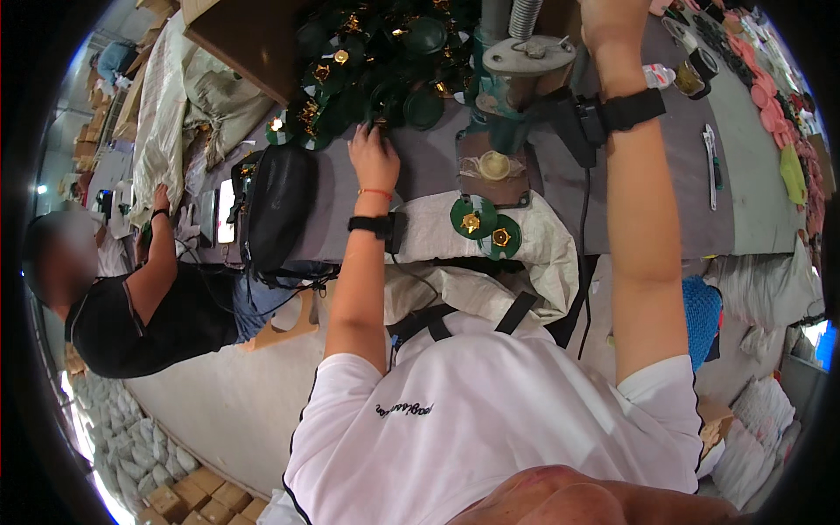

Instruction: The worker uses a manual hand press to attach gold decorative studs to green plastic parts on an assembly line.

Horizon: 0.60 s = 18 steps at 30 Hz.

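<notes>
My left hand (374,160) reaches to the near edge of a heap of dark green discs (424,107) with gold ornaments. Its fingers are bent and closed on a green disc at that edge, partly hidden by the fingertips. At the top edge, my right hand (612,31) is raised beside a bench press (529,57) with a coil spring; its fingers are cut off by the frame. Beneath the press, a round pale die (493,166) sits on a square metal base. Two green discs with gold stars (473,217) lie overlapping on white woven cloth (542,229) before me.
A black bag (278,206) and a lit phone (227,212) lie left of my forearm. A cardboard box (241,48) borders the heap. Rightward are a wrench (710,166) and a bottle (658,76). A co-worker in black (166,315) handles a white sack at left. A cable (586,254) hangs beside my right arm.
</notes>
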Tool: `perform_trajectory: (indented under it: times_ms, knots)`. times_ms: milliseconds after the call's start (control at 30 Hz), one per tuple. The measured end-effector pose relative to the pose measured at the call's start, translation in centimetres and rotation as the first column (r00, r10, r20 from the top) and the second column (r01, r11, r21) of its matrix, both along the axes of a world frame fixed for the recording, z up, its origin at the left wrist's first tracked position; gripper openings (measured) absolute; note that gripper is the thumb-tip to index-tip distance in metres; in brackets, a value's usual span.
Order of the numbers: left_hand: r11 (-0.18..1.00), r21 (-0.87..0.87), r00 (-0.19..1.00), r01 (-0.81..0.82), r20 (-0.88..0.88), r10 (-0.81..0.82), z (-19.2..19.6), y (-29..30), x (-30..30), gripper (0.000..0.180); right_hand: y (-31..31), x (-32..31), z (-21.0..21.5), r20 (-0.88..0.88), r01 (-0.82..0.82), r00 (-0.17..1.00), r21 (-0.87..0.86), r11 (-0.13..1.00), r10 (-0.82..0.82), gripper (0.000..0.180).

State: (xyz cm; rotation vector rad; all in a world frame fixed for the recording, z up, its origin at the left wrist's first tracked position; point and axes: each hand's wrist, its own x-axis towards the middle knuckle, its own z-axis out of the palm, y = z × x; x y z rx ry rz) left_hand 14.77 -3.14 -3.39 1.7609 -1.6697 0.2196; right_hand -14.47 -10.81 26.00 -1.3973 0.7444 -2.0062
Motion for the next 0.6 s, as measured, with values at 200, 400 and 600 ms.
perform_trajectory:
  times_ms: [200, 400, 600]
  knots:
    - [0.864, -0.022, 0.460, 0.503, -0.840, -0.289, 6.6, 6.2, -6.8, 0.031, 0.0, -0.7, 0.2, -0.084, 0.154, 0.984, -0.047, 0.987, -0.158, 0.027]
    - [0.768, 0.096, 0.607, 0.634, -0.677, -0.417, 4.0, 5.5, -12.3, 0.040, -0.9, -0.2, -0.3, -0.100, 0.145, 0.982, -0.139, 0.980, -0.159, 0.026]
    - [0.867, 0.198, 0.867, 0.457, -0.315, -0.386, 3.0, 3.6, -14.9, 0.039, 0.0, -1.2, -0.4, -0.082, 0.098, 0.991, -0.148, 0.984, -0.111, 0.024]
